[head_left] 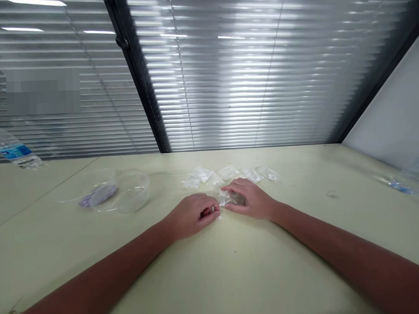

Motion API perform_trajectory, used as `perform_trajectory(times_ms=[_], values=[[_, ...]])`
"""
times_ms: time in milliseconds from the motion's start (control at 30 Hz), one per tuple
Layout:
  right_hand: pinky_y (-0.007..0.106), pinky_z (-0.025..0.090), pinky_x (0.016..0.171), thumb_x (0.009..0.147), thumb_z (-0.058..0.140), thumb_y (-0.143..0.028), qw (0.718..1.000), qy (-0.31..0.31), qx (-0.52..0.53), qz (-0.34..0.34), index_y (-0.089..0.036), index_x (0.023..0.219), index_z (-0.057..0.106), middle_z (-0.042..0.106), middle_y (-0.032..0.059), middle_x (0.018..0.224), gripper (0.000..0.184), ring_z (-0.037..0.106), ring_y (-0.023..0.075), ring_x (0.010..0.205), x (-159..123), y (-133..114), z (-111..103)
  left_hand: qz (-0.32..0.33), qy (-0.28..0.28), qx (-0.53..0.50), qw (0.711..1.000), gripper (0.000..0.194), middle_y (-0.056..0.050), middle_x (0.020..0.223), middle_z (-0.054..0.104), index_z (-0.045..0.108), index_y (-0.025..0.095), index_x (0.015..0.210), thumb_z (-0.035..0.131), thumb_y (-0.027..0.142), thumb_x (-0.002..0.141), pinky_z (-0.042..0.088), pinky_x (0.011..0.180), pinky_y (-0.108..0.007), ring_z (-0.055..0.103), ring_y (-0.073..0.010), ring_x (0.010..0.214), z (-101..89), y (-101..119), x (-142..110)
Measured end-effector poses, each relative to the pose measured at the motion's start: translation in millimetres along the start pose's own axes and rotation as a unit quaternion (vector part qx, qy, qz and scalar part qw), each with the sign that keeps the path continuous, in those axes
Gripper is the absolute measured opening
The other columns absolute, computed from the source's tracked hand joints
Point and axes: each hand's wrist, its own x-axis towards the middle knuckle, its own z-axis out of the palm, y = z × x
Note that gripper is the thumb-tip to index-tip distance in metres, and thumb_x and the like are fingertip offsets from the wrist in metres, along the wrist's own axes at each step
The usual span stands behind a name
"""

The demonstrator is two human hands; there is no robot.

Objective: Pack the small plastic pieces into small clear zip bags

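Note:
A small clear plastic bag (pixel 229 199) lies on the pale table (pixel 234 266) between my two hands. My left hand (pixel 194 215) is curled, its fingertips pinching the bag's left edge. Fingers held together, my right hand (pixel 250 199) rests over the bag's right part and presses on it. What the bag holds is too small to tell. Just beyond my hands, several more small clear bags (pixel 227 174) lie in a loose row.
Two clear plastic bowls (pixel 135 191) stand at the left, one with purplish bits (pixel 97 196) in it. A water bottle (pixel 13 150) lies at the far left and another bottle (pixel 411 177) at the right edge. Window blinds run behind the table.

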Motion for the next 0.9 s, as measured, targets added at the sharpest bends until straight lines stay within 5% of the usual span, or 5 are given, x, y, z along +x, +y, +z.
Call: perform_trajectory(times_ms=[900], values=[[0.042, 0.049, 0.094, 0.094, 0.073, -0.043, 1.0, -0.012, 0.002, 0.005, -0.025, 0.129, 0.066, 0.069, 0.0066, 0.108, 0.04, 0.063, 0.0238, 0.101, 0.1, -0.3, -2.7, -0.031, -0.029, 0.009, 0.999, 0.018, 0.003, 0.071, 0.055, 0.064, 0.022, 0.09, 0.058, 0.035, 0.1, 0.035, 0.065, -0.026, 0.053, -0.0145, 0.07, -0.4, 1.9, 2.1]])
